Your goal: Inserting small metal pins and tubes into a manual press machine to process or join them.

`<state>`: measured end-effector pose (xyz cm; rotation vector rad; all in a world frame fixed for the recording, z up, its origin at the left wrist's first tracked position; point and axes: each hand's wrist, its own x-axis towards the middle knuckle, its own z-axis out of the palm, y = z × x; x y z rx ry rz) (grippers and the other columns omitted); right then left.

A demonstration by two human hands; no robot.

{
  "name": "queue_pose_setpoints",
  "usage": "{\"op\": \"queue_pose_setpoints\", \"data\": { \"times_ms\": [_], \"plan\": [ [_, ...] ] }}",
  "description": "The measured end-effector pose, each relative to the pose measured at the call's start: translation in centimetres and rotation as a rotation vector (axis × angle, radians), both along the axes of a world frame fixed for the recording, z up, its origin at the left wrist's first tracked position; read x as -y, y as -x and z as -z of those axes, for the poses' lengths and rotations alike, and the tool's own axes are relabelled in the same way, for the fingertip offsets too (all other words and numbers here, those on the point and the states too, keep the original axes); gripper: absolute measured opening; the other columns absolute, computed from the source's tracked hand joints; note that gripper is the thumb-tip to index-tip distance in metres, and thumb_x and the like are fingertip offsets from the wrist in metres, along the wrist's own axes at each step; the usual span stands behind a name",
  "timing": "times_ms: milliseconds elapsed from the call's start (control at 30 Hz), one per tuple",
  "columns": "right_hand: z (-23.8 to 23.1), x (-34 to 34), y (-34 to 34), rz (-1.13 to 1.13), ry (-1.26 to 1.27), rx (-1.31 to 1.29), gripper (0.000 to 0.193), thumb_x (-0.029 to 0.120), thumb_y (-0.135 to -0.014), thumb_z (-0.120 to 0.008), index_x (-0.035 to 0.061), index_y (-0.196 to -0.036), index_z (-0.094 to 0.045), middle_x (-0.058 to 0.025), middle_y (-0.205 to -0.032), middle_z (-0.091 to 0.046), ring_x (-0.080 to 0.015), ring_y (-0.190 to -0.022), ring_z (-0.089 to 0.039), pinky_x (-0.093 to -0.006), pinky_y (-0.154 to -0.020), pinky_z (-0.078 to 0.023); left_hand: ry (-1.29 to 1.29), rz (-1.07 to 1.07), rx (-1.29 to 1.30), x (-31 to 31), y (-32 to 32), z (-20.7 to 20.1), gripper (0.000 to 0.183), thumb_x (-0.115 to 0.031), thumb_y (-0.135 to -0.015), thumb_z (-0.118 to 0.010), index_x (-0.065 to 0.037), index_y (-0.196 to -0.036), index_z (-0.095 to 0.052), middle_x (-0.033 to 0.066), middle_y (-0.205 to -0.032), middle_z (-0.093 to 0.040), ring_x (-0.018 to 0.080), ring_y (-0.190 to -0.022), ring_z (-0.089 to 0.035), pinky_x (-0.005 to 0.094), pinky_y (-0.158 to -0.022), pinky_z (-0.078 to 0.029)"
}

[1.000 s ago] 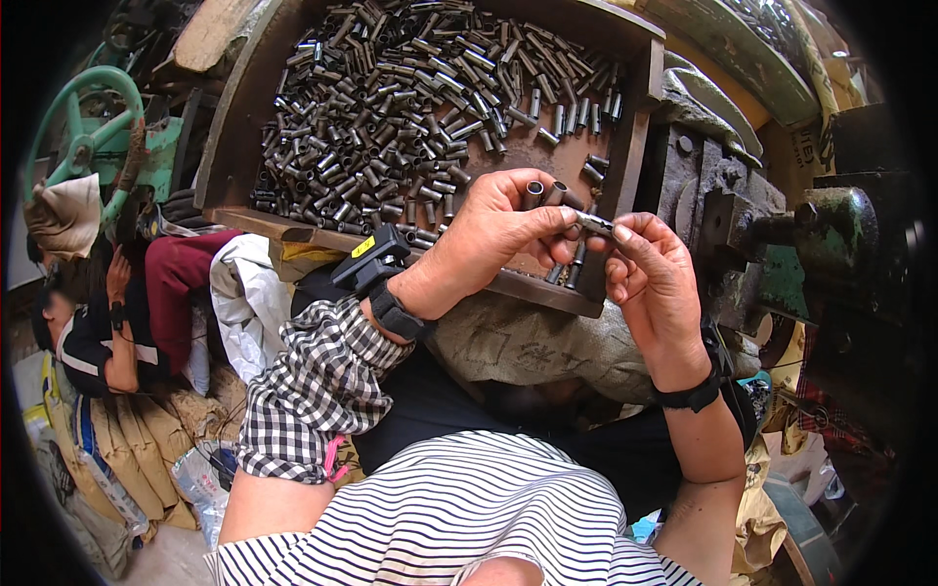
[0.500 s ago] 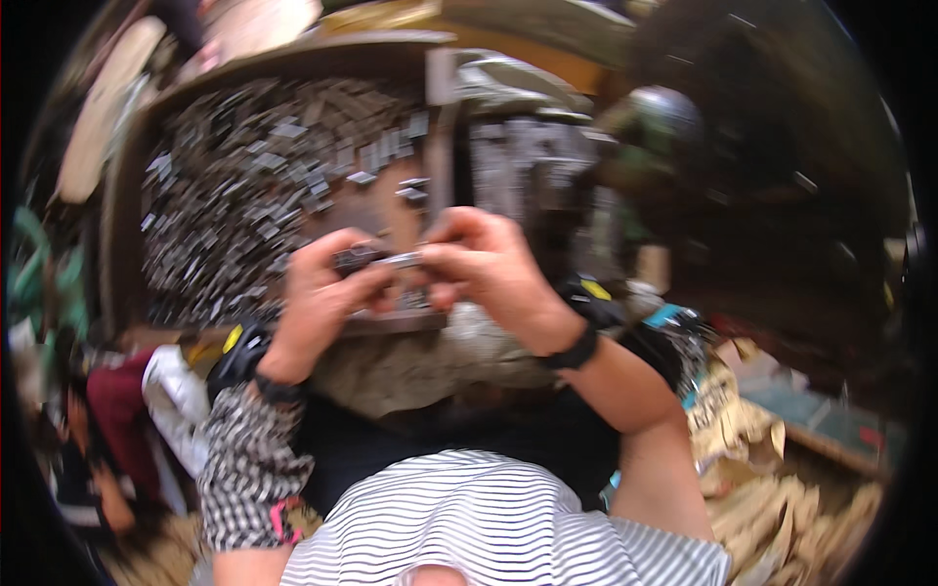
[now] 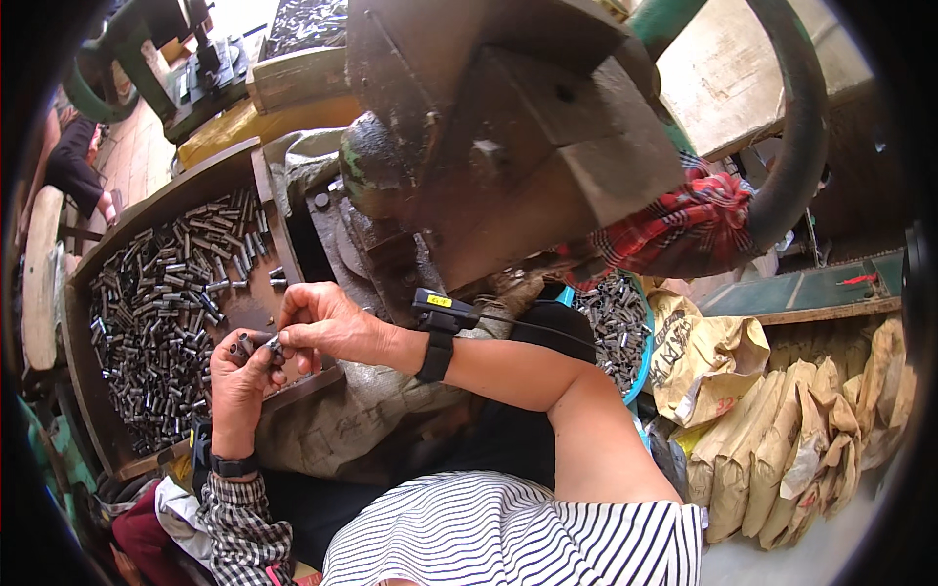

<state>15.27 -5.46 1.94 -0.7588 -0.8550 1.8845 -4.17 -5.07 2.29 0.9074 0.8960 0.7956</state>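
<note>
Over the near right corner of a wooden tray [image 3: 90, 386], my two hands meet. My left hand [image 3: 237, 391] is closed around a few short dark metal tubes [image 3: 244, 346], their ends showing above the fingers. The thumb and forefinger of my right hand [image 3: 337, 327] pinch a small shiny metal piece [image 3: 274, 345] against them; my fingers hide most of it. Many loose metal pieces [image 3: 147, 342], short and cylindrical, are heaped in the tray. A few lie singly on its bare wooden bottom [image 3: 259, 303], beyond my right hand.
A heavy press-like machine [image 3: 449, 166] rises right of the tray, with a red checked cloth [image 3: 674, 220] tied to its curved handle [image 3: 796, 146]. A blue-rimmed basin [image 3: 616, 332] of metal pieces stands below it. Brown paper packages [image 3: 772, 449] line the right; another person's leg [image 3: 73, 166] shows far left.
The view has swung to the right and sharpened, so the machine, basin and packages show more. My hands stay together at the tray, still holding small metal pieces.
</note>
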Motion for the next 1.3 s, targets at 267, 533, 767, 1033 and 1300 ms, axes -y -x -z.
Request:
{"op": "queue_pose_setpoints", "data": {
  "times_ms": [267,533,767,1033,1300],
  "plan": [
    [-7.6,4.7,-1.2,0.199,-0.375,0.692,0.036,0.019,-0.083,-0.062,-0.0082,-0.103,-0.049,-0.0203,-0.071,-0.063,-0.0246,-0.059,-0.066,-0.0338,-0.055,-0.050,0.030,-0.110,0.035,1.7,0.8,-3.2,0.010,-0.008,-0.087,-0.062,-0.003,-0.095,-0.058,0.0052,-0.076,-0.062,0.0109,-0.058,-0.059,0.0200,-0.050,-0.048],
    [-22.9,22.2,-15.2,0.994,-0.963,0.832,0.036,0.028,-0.090,-0.054,0.0041,-0.117,-0.049,-0.0166,-0.093,-0.062,-0.0284,-0.086,-0.062,-0.0371,-0.082,-0.048,-0.053,-0.270,-0.097,7.9,3.1,-9.8,0.015,-0.009,-0.085,-0.064,-0.001,-0.096,-0.058,0.0070,-0.077,-0.062,0.0126,-0.059,-0.060,0.0212,-0.053,-0.049],
    [-16.9,19.7,-24.0,1.383,-0.633,0.735,0.040,0.020,-0.093,-0.051,-0.0044,-0.124,-0.044,-0.0154,-0.116,-0.054,-0.0244,-0.103,-0.056,-0.0378,-0.088,-0.046,-0.169,-0.079,-0.055,8.4,-3.2,-12.8,0.016,-0.008,-0.084,-0.065,0.001,-0.096,-0.058,0.0039,-0.078,-0.060,0.0113,-0.064,-0.059,0.0228,-0.057,-0.049],
    [-17.2,17.1,-20.1,1.488,-0.509,0.825,0.042,0.017,-0.082,-0.067,-0.0045,-0.116,-0.054,-0.0112,-0.111,-0.059,-0.0185,-0.091,-0.060,-0.0313,-0.080,-0.050,-0.175,-0.029,-0.102,2.1,-5.9,-6.6,0.012,-0.010,-0.087,-0.062,-0.001,-0.094,-0.057,0.0049,-0.080,-0.063,0.0120,-0.068,-0.065,0.0221,-0.057,-0.053],
    [-24.4,15.1,-21.8,0.665,-1.191,2.259,0.039,0.011,-0.088,-0.052,-0.0080,-0.122,-0.051,-0.0182,-0.131,-0.048,-0.0295,-0.116,-0.050,-0.0405,-0.099,-0.041,-0.182,0.002,-0.119,-5.2,-2.5,-0.1,0.011,-0.008,-0.085,-0.061,0.002,-0.085,-0.056,0.0052,-0.075,-0.061,0.0143,-0.066,-0.067,0.0220,-0.053,-0.054]
  ]
}}
